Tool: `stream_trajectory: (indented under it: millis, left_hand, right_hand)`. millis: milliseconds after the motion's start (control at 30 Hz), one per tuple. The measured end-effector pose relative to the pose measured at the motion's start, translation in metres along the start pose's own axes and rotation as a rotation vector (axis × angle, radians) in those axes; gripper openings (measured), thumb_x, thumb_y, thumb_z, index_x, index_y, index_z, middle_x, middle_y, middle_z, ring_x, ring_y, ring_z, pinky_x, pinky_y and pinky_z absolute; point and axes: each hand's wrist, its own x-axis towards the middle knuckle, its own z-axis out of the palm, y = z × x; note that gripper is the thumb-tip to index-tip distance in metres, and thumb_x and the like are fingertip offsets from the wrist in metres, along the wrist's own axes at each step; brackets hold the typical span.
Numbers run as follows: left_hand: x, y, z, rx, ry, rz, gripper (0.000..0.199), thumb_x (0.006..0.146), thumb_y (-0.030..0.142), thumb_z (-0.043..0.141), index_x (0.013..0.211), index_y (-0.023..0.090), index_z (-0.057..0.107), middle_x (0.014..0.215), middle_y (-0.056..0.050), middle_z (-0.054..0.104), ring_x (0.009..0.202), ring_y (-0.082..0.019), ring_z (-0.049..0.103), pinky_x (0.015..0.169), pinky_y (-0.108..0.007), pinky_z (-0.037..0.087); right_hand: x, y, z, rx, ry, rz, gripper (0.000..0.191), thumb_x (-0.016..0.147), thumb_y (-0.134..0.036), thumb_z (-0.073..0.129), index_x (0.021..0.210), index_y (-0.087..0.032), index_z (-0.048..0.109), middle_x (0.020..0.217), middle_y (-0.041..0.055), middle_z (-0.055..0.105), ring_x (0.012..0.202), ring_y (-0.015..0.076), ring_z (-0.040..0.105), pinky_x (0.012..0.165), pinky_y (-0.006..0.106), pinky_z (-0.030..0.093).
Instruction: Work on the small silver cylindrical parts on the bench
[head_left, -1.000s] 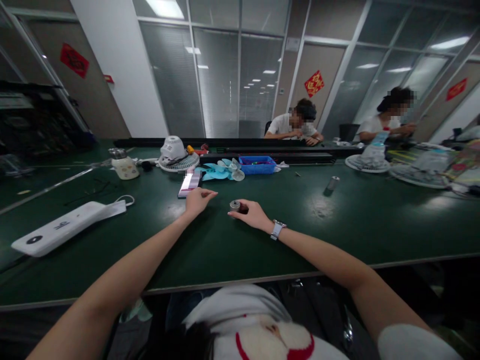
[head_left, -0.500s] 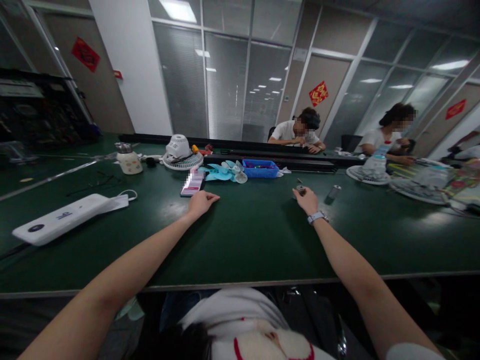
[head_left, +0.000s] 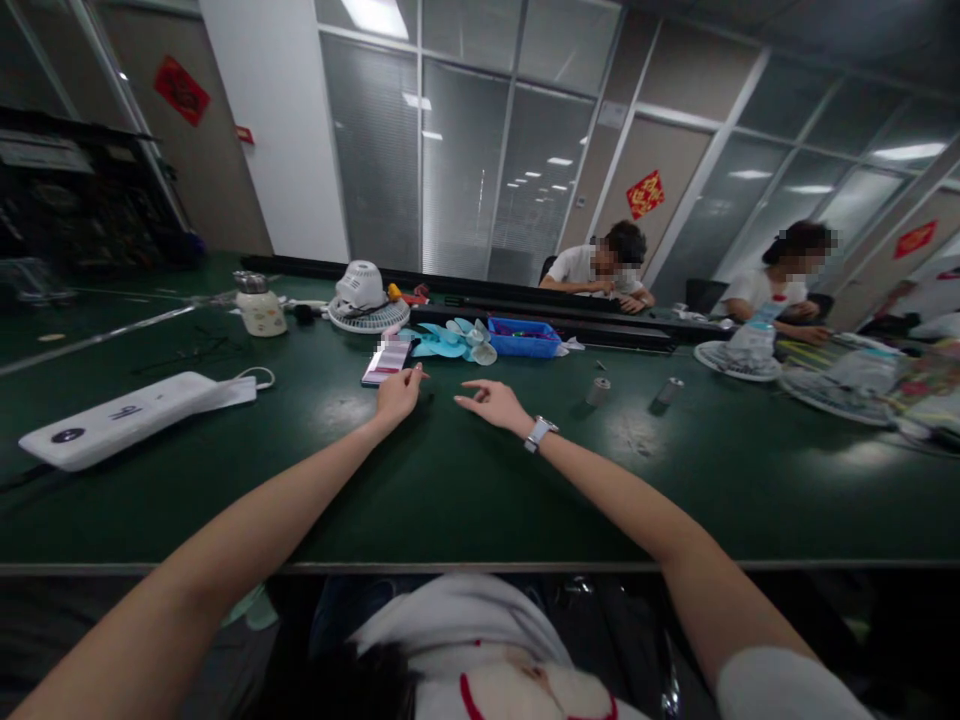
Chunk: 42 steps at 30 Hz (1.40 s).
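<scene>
One metal cylinder (head_left: 598, 391), just released, stands right of my free, parted right grip (head_left: 496, 407); my left grip (head_left: 398, 396) I can't tell.

Phone screen (head_left: 386, 365) text illegibly small.

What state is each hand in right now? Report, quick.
Left hand: pinched closed; cannot tell if it holds anything small.
Right hand: open, holding nothing.

- Desk (head_left: 480, 500): bare lane between the forearms (head_left: 285, 505), running up between left hand (head_left: 399, 393) and right hand (head_left: 495, 403).
- Ahead: smartphone (head_left: 384, 366), turquoise fan blades (head_left: 441, 341), blue basket (head_left: 523, 347) block.
- Rightward: two metal cylinders (head_left: 598, 391), gap between them.
</scene>
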Motion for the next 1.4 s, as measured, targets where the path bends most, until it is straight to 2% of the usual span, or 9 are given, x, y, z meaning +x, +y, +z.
stream_trajectory:
  millis: [67,167,433,533,633,767,867,1000,1400]
  left_hand:
    - [-0.001,0.001,-0.001,-0.003,-0.001,0.008,0.058,0.096,0.053,0.029,0.098,0.017,0.075,0.077,-0.007,0.071,0.075,-0.023,0.064,0.065,-0.029,0.039]
    - [-0.003,0.004,0.000,-0.001,-0.004,0.013,0.057,0.096,0.052,0.030,0.098,0.017,0.074,0.076,-0.008,0.071,0.076,-0.023,0.064,0.066,-0.029,0.039]
    - [-0.003,0.003,0.002,0.000,-0.025,0.029,0.057,0.096,0.053,0.030,0.097,0.016,0.074,0.076,-0.007,0.071,0.073,-0.022,0.064,0.067,-0.029,0.040]
    - [-0.003,0.005,0.000,-0.002,-0.035,0.016,0.057,0.096,0.053,0.030,0.097,0.016,0.074,0.074,-0.007,0.070,0.072,-0.022,0.064,0.065,-0.029,0.040]
    - [-0.003,0.006,-0.001,-0.007,-0.058,0.002,0.056,0.096,0.053,0.030,0.097,0.017,0.073,0.074,-0.006,0.070,0.072,-0.022,0.063,0.064,-0.029,0.039]
    - [-0.002,0.006,0.000,0.007,-0.067,0.001,0.053,0.095,0.052,0.033,0.096,0.018,0.074,0.073,-0.005,0.070,0.072,-0.021,0.063,0.062,-0.028,0.038]
    - [-0.002,0.004,0.001,0.020,-0.059,0.024,0.052,0.095,0.050,0.033,0.095,0.018,0.074,0.072,-0.005,0.069,0.070,-0.020,0.062,0.061,-0.027,0.038]
    - [-0.002,0.003,0.000,0.040,-0.066,0.041,0.053,0.096,0.050,0.031,0.095,0.018,0.074,0.072,-0.004,0.070,0.067,-0.019,0.061,0.060,-0.027,0.038]
    - [-0.002,0.005,0.001,0.019,-0.096,0.023,0.052,0.095,0.051,0.032,0.093,0.020,0.074,0.072,-0.004,0.069,0.068,-0.019,0.062,0.059,-0.027,0.038]
  right_hand:
    - [0.018,-0.012,0.024,-0.006,-0.095,0.029,0.056,0.078,-0.060,0.065,0.119,-0.021,0.068,0.080,0.0028,0.071,0.070,0.0167,0.064,0.065,0.025,0.046]
    - [0.036,-0.019,0.043,-0.098,-0.063,0.075,0.047,0.077,-0.058,0.066,0.112,-0.027,0.072,0.082,0.0026,0.072,0.074,0.0185,0.065,0.066,0.026,0.047]
    - [0.044,-0.026,0.051,-0.129,0.003,0.096,0.030,0.082,-0.049,0.063,0.102,-0.030,0.076,0.086,0.0010,0.072,0.073,0.0173,0.063,0.063,0.025,0.045]
    - [0.029,-0.017,0.024,-0.123,0.038,-0.009,0.029,0.087,-0.046,0.059,0.099,-0.026,0.076,0.083,0.0018,0.071,0.071,0.0155,0.061,0.063,0.024,0.043]
    - [-0.002,0.018,-0.027,-0.218,0.253,-0.077,0.027,0.089,-0.042,0.057,0.097,-0.024,0.075,0.087,0.0042,0.069,0.073,0.0163,0.060,0.066,0.026,0.043]
    - [-0.038,0.084,-0.099,-0.414,0.595,0.045,0.029,0.091,-0.036,0.052,0.096,-0.018,0.073,0.095,0.0099,0.067,0.085,0.0212,0.060,0.077,0.032,0.044]
    - [-0.049,0.118,-0.128,-0.509,0.642,0.225,0.028,0.090,-0.035,0.053,0.096,-0.017,0.073,0.099,0.0120,0.067,0.091,0.0242,0.059,0.079,0.034,0.044]
    - [-0.053,0.131,-0.135,-0.502,0.619,0.418,0.028,0.087,-0.035,0.054,0.098,-0.018,0.073,0.096,0.0119,0.069,0.085,0.0247,0.061,0.072,0.033,0.044]
    - [-0.060,0.132,-0.136,-0.493,0.615,0.592,0.027,0.086,-0.036,0.056,0.099,-0.020,0.073,0.094,0.0136,0.071,0.087,0.0277,0.065,0.073,0.036,0.047]
